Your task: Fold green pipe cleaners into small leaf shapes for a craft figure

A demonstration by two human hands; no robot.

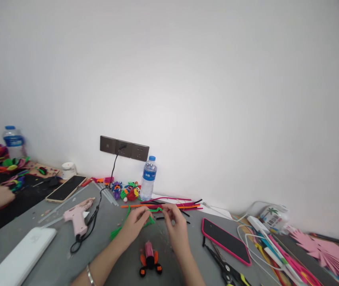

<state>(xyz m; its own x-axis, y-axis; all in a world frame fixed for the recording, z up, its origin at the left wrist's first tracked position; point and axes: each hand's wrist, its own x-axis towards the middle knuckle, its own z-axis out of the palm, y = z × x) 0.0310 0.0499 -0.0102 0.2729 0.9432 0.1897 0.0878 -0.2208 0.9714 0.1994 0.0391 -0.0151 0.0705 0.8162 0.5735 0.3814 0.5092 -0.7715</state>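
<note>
On the grey table (53, 242) both hands, left hand (135, 225) and right hand (177, 228), pinch a green pipe cleaner (156, 209)

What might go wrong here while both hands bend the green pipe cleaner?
The left hand works near the black cord; a snag might drag the glue gun, which is possibly hot. The water bottle stands just behind the green pipe cleaner; a push from the right hand might tip it over.

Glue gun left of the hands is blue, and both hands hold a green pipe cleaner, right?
No: the head view shows the glue gun is pink, not blue. It lies left of the left hand and right hand, which both hold the green pipe cleaner.
</note>
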